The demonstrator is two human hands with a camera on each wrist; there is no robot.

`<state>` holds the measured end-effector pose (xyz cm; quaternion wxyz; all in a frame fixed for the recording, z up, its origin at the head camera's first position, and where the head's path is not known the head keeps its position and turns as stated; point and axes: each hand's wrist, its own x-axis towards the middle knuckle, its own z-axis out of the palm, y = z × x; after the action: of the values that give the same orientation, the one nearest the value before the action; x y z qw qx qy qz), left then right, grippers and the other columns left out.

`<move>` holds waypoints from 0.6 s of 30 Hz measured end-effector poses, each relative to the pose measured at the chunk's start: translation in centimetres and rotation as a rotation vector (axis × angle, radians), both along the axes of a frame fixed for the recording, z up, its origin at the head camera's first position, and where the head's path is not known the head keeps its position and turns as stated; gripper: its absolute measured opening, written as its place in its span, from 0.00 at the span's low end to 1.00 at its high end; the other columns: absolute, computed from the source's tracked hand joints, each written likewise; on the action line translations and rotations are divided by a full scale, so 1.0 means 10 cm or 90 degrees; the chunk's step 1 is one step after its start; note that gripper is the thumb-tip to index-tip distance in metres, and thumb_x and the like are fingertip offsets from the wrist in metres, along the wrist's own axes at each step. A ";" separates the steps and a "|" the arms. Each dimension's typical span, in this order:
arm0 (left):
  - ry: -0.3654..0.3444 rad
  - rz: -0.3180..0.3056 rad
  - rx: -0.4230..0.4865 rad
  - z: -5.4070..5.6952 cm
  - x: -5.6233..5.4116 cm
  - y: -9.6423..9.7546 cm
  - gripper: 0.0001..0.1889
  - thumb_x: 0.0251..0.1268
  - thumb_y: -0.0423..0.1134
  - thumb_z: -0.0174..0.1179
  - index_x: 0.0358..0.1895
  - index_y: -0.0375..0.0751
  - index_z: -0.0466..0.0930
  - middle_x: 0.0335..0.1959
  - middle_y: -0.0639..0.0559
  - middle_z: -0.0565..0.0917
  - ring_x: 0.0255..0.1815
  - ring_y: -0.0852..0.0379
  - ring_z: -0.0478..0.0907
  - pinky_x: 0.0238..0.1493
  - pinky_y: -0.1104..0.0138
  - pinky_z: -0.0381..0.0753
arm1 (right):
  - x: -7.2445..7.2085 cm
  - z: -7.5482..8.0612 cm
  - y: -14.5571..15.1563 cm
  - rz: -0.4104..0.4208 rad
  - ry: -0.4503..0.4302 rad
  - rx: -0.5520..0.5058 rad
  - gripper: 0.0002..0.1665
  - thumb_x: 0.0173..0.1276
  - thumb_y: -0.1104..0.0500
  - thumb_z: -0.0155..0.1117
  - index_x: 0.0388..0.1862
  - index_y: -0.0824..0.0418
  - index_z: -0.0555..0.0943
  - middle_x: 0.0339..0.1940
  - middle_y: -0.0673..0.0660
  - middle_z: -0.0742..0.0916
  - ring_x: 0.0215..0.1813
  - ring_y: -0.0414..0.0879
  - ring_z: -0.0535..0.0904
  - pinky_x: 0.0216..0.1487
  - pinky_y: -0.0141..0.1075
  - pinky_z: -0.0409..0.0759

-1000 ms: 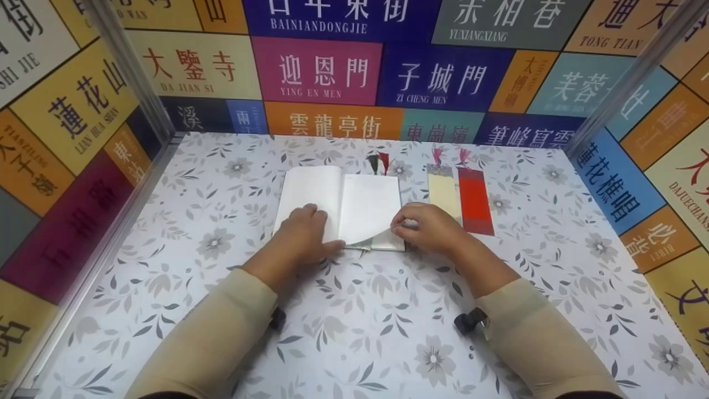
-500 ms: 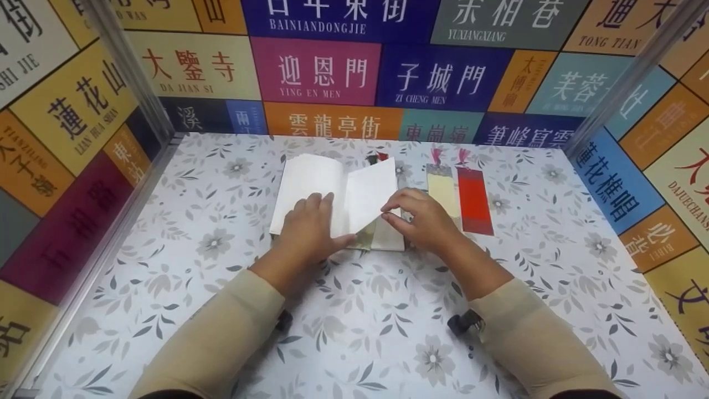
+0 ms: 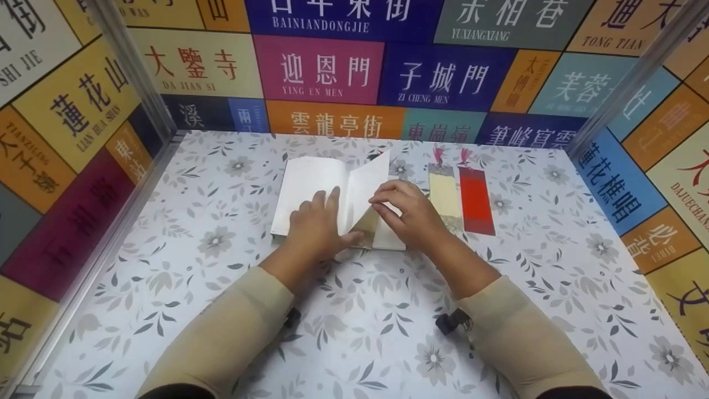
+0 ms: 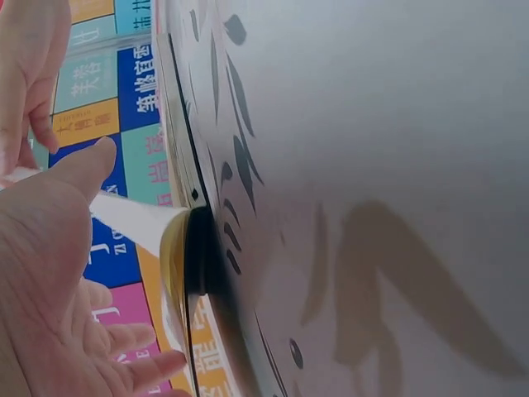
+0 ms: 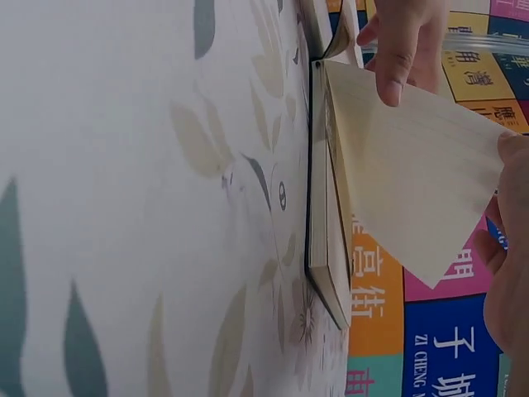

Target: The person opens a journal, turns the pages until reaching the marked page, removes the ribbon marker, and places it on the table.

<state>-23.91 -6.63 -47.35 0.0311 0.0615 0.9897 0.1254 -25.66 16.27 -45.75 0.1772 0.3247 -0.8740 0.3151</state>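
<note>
A book [image 3: 310, 180] is lying open on a flower-patterned surface [image 3: 354, 343] in front of me, its spine pointing away from me, and one page [image 3: 367, 183] is standing raised and tilted from its right half. My right hand [image 3: 412, 213] is pinching that page near its lower outer corner, thumb and fingers closed on the thin edge. My left hand [image 3: 314, 221] is spreading its fingers apart over the left half, thumb reaching toward the central fold; how hard it is pressing, I cannot tell. Under the raised page something olive-brown [image 3: 365, 226] is showing, too shaded for me to name. Just right of the book, a pale bookmark [image 3: 444, 194] and a red bookmark [image 3: 476, 199] are lying side by side. As I am judging it, turning well is calling for a light pinch that is not creasing the corner, a smooth arc toward the left, a left hand that is steadying the book yet leaving the fold free, and care that nothing tucked inside is slipping.
</note>
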 end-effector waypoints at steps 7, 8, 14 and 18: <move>0.008 0.028 0.024 0.03 -0.02 0.01 0.63 0.62 0.70 0.69 0.90 0.54 0.38 0.81 0.40 0.66 0.67 0.35 0.78 0.67 0.42 0.81 | -0.02 0.00 -0.06 -0.001 0.020 -0.006 0.10 0.78 0.53 0.70 0.53 0.52 0.92 0.58 0.53 0.88 0.67 0.51 0.82 0.77 0.48 0.80; 0.019 0.028 0.035 0.03 -0.02 -0.01 0.63 0.62 0.68 0.70 0.90 0.55 0.37 0.81 0.40 0.66 0.66 0.35 0.79 0.66 0.42 0.82 | -0.02 0.00 -0.05 -0.002 0.016 -0.012 0.11 0.78 0.53 0.70 0.53 0.51 0.92 0.59 0.53 0.88 0.67 0.51 0.82 0.77 0.48 0.80; 0.109 0.021 0.103 0.03 -0.01 -0.12 0.67 0.60 0.61 0.77 0.90 0.61 0.33 0.85 0.40 0.59 0.64 0.33 0.82 0.64 0.41 0.85 | -0.04 -0.01 0.02 -0.026 -0.036 -0.019 0.16 0.77 0.52 0.71 0.60 0.50 0.89 0.62 0.51 0.88 0.70 0.49 0.81 0.78 0.49 0.79; 0.172 0.020 0.073 0.03 -0.02 -0.18 0.68 0.57 0.60 0.79 0.90 0.62 0.33 0.90 0.42 0.49 0.74 0.34 0.74 0.71 0.42 0.80 | -0.06 -0.03 0.05 -0.065 -0.093 0.009 0.18 0.77 0.50 0.71 0.62 0.48 0.88 0.64 0.51 0.86 0.71 0.50 0.80 0.76 0.50 0.81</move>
<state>-24.07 -8.46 -47.00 -0.1077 0.0642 0.9769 0.1731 -26.22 16.73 -46.06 0.1265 0.2576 -0.9021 0.3221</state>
